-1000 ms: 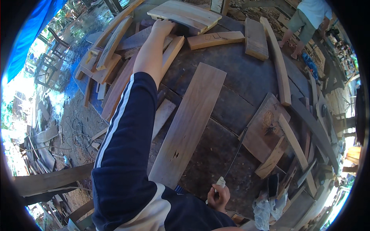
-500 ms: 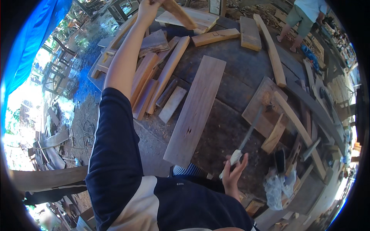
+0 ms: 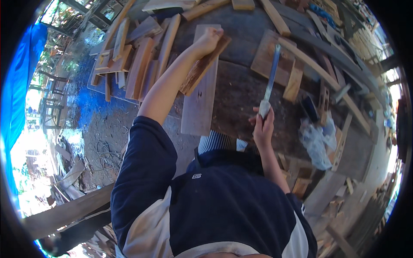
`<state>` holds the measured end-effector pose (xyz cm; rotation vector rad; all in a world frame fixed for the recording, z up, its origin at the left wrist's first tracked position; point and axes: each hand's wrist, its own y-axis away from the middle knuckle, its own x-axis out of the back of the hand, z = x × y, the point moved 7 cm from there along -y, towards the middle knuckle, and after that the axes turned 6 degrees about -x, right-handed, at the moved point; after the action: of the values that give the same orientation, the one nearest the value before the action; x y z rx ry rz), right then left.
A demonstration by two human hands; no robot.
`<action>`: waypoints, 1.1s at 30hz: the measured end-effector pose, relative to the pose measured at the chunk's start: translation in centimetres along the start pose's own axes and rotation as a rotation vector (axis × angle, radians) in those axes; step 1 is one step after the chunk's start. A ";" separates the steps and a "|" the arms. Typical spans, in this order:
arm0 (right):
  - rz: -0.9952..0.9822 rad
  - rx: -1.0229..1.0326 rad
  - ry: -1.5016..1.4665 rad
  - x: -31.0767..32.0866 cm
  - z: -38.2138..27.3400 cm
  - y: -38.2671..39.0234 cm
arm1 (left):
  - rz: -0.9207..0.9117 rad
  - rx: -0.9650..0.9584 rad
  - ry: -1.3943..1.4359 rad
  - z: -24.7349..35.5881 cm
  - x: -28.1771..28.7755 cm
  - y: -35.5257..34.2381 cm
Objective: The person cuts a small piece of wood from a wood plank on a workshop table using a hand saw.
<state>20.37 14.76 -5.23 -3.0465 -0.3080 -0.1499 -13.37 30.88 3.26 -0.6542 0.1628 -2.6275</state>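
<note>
A block [image 3: 204, 66] is showing rough, ridged wood over a plank [image 3: 198, 112] whose wooden face is looking smooth and matt toward the bench's [image 3: 241, 96] near edge. A bladed tool [image 3: 272, 77] is gleaming like metal. Toward the near right corner, a plastic bag [image 3: 317, 144] is looking crinkled and glossy.

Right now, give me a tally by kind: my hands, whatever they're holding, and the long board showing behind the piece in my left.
Hands: 2, left hand and right hand
Wooden pieces: 2, held brown piece and long board
Metal tools: 1, pale-handled tool in the right
Total: 5
</note>
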 end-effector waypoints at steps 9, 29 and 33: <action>0.010 0.019 0.018 0.2 0.3 0.3 | -0.371 -0.389 -0.561 3.3 -5.8 10.4; 0.037 0.061 0.208 -0.4 0.0 0.2 | -0.158 -0.328 -0.994 1.4 -8.1 10.9; 0.089 0.032 0.210 0.2 -0.2 0.5 | -0.364 -0.323 -1.038 2.1 -8.8 11.3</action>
<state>20.60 14.25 -5.02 -2.9712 -0.1574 -0.4506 -1.07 24.42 -1.01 -2.2041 0.1531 -2.2087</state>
